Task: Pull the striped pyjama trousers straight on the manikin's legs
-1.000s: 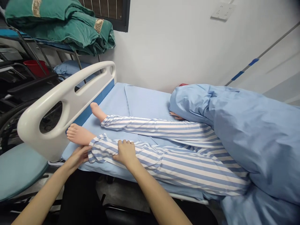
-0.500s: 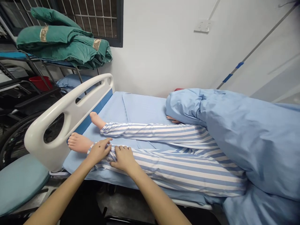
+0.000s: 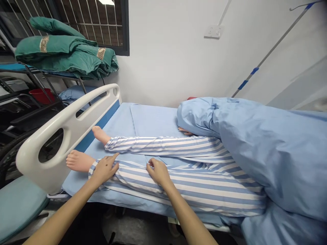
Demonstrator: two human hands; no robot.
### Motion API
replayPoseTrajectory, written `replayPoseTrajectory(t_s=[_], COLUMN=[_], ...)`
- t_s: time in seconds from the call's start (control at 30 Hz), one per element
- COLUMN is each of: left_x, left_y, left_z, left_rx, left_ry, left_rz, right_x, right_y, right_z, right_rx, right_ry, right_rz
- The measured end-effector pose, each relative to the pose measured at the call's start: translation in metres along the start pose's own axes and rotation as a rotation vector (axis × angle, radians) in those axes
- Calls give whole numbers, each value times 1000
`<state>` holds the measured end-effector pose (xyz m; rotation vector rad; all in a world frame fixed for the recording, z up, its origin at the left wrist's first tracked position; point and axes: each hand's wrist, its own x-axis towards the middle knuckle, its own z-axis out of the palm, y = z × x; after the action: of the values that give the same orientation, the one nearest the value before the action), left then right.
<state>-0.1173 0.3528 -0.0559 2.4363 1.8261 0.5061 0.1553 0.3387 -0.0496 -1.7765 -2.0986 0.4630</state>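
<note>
Right under both hands lies the near leg (image 3: 135,175), stretched straight, its long axis running left to right, crosswise to the wearer's reach. Left hand (image 3: 104,170) has the foot end, over the lower shin, close by the cuff (image 3: 92,166), and the near foot (image 3: 79,161) pokes out bare just to its left. Back of the hand up here, fingers and thumb spread with a clear gap. Over to the right hand (image 3: 160,173): farther up the same leg, toward the knee, apart from its partner, fingers bent, and whether it pinches any striped cloth (image 3: 198,183), I can't tell. So the left is nearer the foot, the right nearer the quilt (image 3: 255,136), heaped well to the right of both. Beyond the hands, the far leg (image 3: 163,144) runs almost alongside; left fingertips come close to its edge, contact unclear. Left of that hand, past the near foot, stands the footboard (image 3: 70,127).
</note>
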Motion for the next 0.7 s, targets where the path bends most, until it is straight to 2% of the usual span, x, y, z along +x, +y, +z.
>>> replayPoseTrajectory(t_s=[0.1, 0.23, 0.33, 0.5, 0.57, 0.7], left_x=[9, 31, 57, 107, 123, 141], left_y=[14, 35, 40, 15, 0, -27], left_z=[8, 19, 24, 23, 23, 23], left_rx=[-92, -200, -165, -26, 58, 294], left_ry=[38, -18, -46, -41, -109, -308], left_rz=[-5, -8, 42, 67, 52, 14], right_x=[-3, -2, -1, 12, 24, 56], right_y=[-2, -4, -2, 15, 26, 51], right_z=[-1, -2, -1, -4, -11, -27], right_rx=[-31, -72, -32, 163, 163, -77], right_ry=[-4, -37, -55, -160, -223, -373], right_rz=[27, 37, 38, -13, -26, -82])
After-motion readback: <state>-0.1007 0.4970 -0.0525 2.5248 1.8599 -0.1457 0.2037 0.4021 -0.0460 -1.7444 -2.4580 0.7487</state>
